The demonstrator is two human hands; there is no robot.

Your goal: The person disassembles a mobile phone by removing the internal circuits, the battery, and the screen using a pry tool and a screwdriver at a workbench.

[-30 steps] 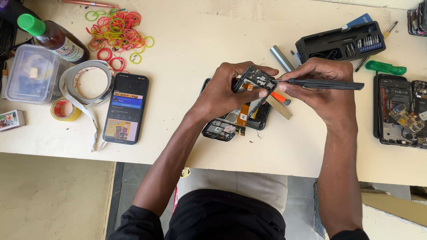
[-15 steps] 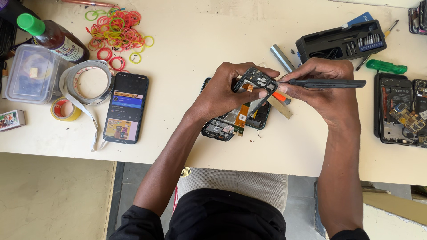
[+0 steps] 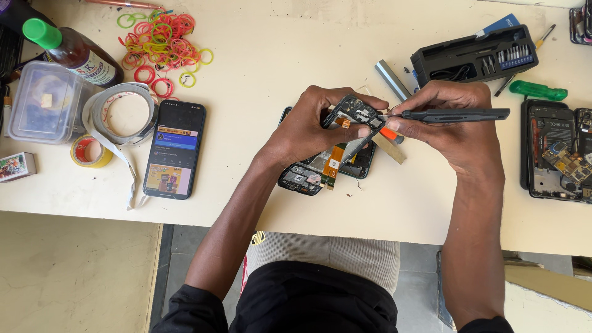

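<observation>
your left hand (image 3: 308, 126) grips a small dark phone part (image 3: 353, 114), fingers curled over its far edge and thumb under it, lifting it tilted just above the opened phone (image 3: 320, 169) that lies on the table (image 3: 277, 61) below your hands. your right hand (image 3: 453, 123) is clenched around a dark slim tool (image 3: 456, 115), held level, its tip touching the right edge of the part — an orange ribbon cable (image 3: 333, 161) hangs from the part down over the opened phone. just right of the phone lies a flat tan strip (image 3: 390, 148). farther right sit a second opened phone (image 3: 552, 151) and a green-handled screwdriver (image 3: 538, 91), with a black bit case (image 3: 475, 55) at the far side. to the left, a lit phone (image 3: 175, 148) lies screen up, then a grey tape roll (image 3: 120, 114), a clear plastic box (image 3: 40, 102) and a pile of rubber bands (image 3: 163, 37) — all well apart from your hands.
</observation>
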